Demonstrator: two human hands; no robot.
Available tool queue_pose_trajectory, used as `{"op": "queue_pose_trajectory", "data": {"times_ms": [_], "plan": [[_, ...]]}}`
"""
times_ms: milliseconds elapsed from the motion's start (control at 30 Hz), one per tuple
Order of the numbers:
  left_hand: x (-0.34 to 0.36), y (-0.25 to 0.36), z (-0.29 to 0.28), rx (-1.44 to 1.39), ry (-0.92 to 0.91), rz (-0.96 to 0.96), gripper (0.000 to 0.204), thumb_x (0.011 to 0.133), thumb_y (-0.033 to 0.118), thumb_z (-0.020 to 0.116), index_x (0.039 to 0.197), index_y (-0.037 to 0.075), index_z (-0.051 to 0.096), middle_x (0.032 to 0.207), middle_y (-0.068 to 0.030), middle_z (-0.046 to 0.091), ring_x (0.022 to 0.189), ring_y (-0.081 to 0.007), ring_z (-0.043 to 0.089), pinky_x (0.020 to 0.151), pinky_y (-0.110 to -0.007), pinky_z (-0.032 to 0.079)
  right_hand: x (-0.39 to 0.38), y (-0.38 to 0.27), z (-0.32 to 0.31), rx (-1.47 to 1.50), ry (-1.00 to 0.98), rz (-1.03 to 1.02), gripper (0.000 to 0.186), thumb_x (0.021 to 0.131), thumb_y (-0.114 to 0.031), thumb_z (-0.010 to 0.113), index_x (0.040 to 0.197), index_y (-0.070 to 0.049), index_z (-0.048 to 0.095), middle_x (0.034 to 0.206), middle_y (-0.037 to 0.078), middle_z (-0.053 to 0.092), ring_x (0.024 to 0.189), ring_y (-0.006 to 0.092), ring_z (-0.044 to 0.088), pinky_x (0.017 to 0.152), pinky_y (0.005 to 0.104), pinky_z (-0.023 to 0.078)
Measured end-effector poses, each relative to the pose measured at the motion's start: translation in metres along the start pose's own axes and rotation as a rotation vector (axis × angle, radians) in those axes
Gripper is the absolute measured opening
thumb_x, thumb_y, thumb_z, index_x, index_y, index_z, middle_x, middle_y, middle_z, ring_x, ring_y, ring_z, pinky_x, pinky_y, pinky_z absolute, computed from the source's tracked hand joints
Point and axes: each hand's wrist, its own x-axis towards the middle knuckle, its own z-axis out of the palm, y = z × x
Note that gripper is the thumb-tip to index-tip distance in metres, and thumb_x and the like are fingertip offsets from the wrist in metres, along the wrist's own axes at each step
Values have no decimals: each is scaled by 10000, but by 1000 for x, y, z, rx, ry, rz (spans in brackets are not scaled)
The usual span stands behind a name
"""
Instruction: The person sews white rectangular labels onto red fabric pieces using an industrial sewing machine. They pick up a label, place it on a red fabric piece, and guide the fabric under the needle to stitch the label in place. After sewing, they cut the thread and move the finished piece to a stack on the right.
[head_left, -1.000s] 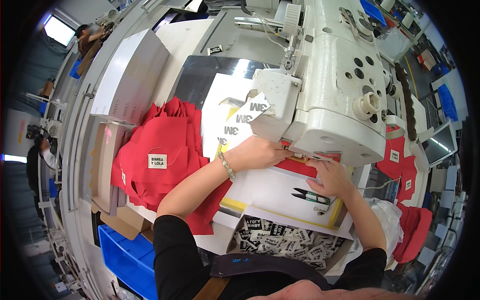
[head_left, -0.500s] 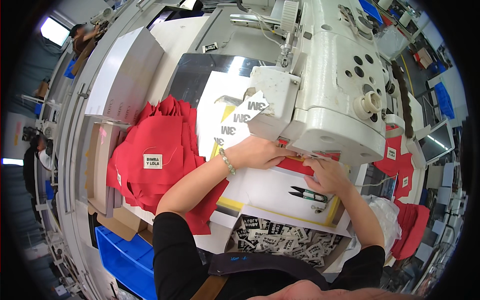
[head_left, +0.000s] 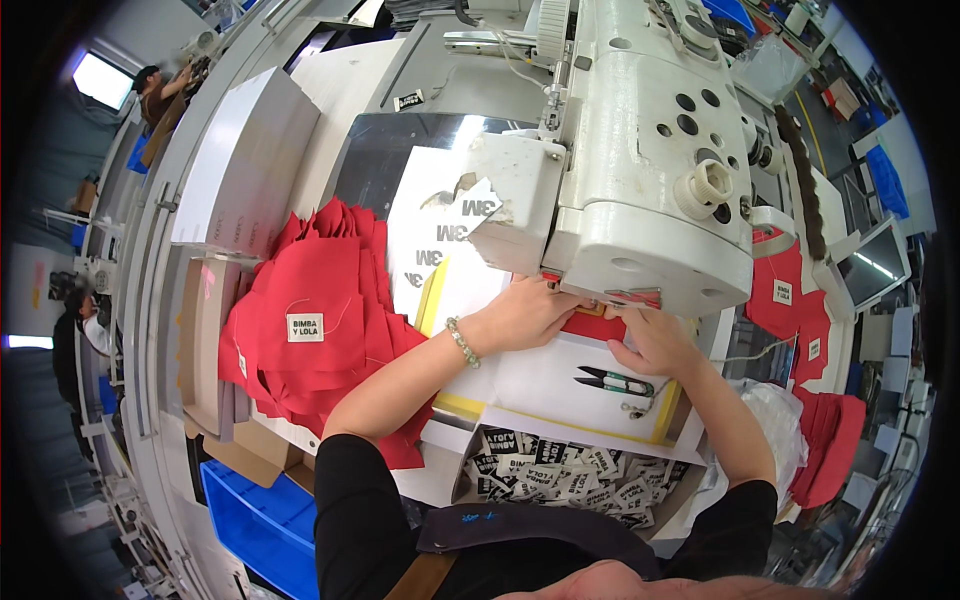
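Observation:
My left hand (head_left: 532, 315), fingers curled, presses on a red fabric piece (head_left: 590, 327) under the white sewing machine head (head_left: 650, 150). My right hand (head_left: 645, 338) grips or presses the same piece from the right, its fingertips partly hidden by the machine. The fabric lies on a white board (head_left: 520, 370) with yellow-taped edges, on which black-and-green thread snips (head_left: 612, 383) rest below my right hand. A white printed paper strip (head_left: 445, 235) is left of the needle housing. Just what the fingertips pinch is too small to make out.
Red pieces with labels are piled left (head_left: 320, 370) and right (head_left: 780, 300). A white carton (head_left: 240, 170) stands upper left. An open box of small labels (head_left: 540, 475) is near my body, a blue bin (head_left: 250, 530) lower left, a plastic bag (head_left: 770, 450) right. Two people work at far left.
The view has shifted slightly. Relative to the machine, both hands and the white board with the red piece have moved a little to the right; the fingers keep much the same pose.

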Motion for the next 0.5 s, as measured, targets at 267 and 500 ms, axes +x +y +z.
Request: {"op": "queue_pose_trajectory", "data": {"times_ms": [267,500], "plan": [[-5,1,-22,131,91,96,222,840,175,660,1054,150,712,940,-54,663,847,-258,611,793,-393,451,2,-4,-1,48,38,-4,299,770,-189,694,1025,-56,610,842,86,624,650,258,600,621,368,466],[-10,-12,-34,238,-13,134,238,808,215,726,1031,132,731,939,-49,690,849,-237,654,765,-364,524,6,-6,-2,47,74,-47,282,763,-174,688,1007,-59,606,835,93,624,696,282,607,640,380,472]]}}
